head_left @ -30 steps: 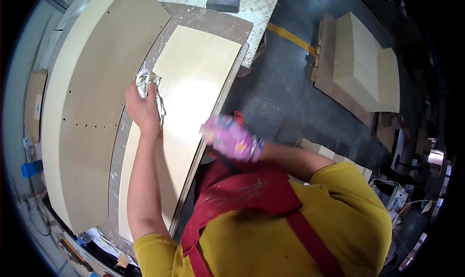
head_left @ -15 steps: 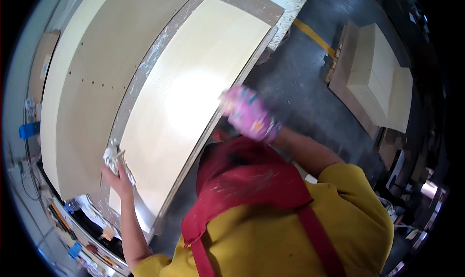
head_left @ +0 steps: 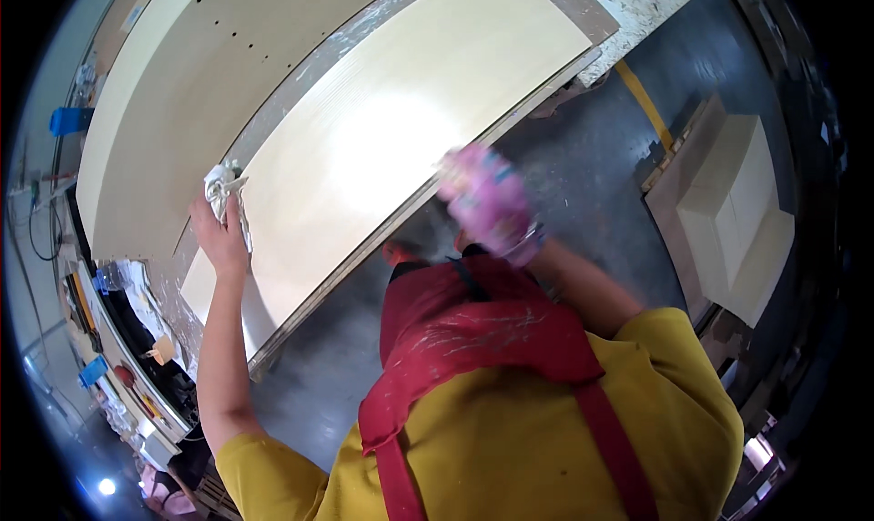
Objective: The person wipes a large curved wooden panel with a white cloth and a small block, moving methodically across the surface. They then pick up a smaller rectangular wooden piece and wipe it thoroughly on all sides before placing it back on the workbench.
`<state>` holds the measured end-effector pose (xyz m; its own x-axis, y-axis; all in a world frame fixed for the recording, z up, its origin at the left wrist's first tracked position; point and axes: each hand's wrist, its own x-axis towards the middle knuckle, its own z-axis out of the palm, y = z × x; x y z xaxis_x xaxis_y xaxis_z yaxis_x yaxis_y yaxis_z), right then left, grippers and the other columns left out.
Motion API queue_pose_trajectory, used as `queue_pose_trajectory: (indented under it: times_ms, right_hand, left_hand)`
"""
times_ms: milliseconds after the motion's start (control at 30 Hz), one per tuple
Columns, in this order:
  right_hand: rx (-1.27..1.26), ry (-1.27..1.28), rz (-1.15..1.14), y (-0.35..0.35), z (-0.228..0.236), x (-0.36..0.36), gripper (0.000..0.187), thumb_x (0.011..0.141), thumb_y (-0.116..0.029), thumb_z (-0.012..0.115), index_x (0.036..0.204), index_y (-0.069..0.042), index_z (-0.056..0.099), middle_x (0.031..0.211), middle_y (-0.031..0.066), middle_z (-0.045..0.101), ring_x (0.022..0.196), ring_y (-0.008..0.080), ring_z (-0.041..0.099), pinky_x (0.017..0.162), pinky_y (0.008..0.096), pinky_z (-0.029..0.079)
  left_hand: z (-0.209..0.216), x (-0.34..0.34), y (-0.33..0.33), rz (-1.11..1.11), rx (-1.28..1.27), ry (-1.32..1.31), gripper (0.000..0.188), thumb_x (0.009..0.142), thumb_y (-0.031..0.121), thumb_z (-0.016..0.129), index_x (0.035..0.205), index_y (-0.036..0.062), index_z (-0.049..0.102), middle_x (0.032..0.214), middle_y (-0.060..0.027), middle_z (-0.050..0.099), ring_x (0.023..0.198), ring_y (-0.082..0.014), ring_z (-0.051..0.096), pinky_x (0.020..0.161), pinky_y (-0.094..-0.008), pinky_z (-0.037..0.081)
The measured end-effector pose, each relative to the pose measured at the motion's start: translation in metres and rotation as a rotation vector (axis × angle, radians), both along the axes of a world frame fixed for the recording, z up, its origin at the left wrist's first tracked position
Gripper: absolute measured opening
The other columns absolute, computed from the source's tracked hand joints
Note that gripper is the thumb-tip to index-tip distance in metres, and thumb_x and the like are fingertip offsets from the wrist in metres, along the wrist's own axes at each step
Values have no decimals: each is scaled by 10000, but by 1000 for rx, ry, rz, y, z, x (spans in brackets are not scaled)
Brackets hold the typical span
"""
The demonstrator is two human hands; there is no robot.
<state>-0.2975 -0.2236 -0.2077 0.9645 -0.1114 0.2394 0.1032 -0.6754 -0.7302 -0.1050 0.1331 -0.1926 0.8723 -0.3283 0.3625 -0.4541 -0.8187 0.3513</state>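
A long pale wooden panel [head_left: 300, 188] lies on the bench in front of me, bright glare across its middle. My left hand [head_left: 221, 240], bare, is closed around a crumpled white rag [head_left: 224, 186] at the panel's left edge. Over the panel's near right edge, my right hand [head_left: 492, 202] wears a pink patterned glove. Motion smears its fingers, so I cannot tell whether it holds anything.
Beyond the panel stands a large curved wooden piece [head_left: 182, 111] with a row of small dark holes. Pale boards [head_left: 733, 220] are stacked on the floor at the right, past a yellow floor line [head_left: 644, 104]. Tools and clutter fill a shelf [head_left: 137, 375] at the lower left.
The view has turned, so the bench and panel lie at a flatter slant. My left hand with the rag appears higher in the picture. The gloved right hand stays near the panel's edge, still blurred.
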Motion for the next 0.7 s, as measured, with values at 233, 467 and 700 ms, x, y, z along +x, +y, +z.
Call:
queue_pose_trajectory:
  times_ms: [233, 467, 700]
  right_hand:
    - [-87, -295, 92, 81, 0, -5, 264, 788, -102, 620, 1042, -30, 627, 1019, 119, 632, 923, 270, 626, 797, 378, 527]
    - [-139, -200, -336, 85, 16, -10, 226, 850, -165, 635, 1020, -19, 603, 999, 169, 600, 833, 340, 620, 720, 391, 515]
    - [161, 30, 194, 310, 25, -25, 194, 783, -135, 635, 959, -64, 597, 945, 136, 586, 866, 312, 622, 749, 386, 516]
  left_hand:
    - [-9, 1, 10, 7, -52, 39, 453, 898, 274, 611, 1259, 18, 516, 1024, -175, 544, 969, -350, 539, 845, -420, 427]
    - [-6, 2, 9, -62, -265, 65, 426, 871, 277, 635, 1208, 29, 555, 1070, -175, 577, 1014, -350, 548, 888, -412, 433]
    - [-2, 20, 56, -188, -516, 256, 421, 863, 240, 655, 1191, -2, 548, 1067, -170, 587, 993, -302, 570, 882, -378, 440]
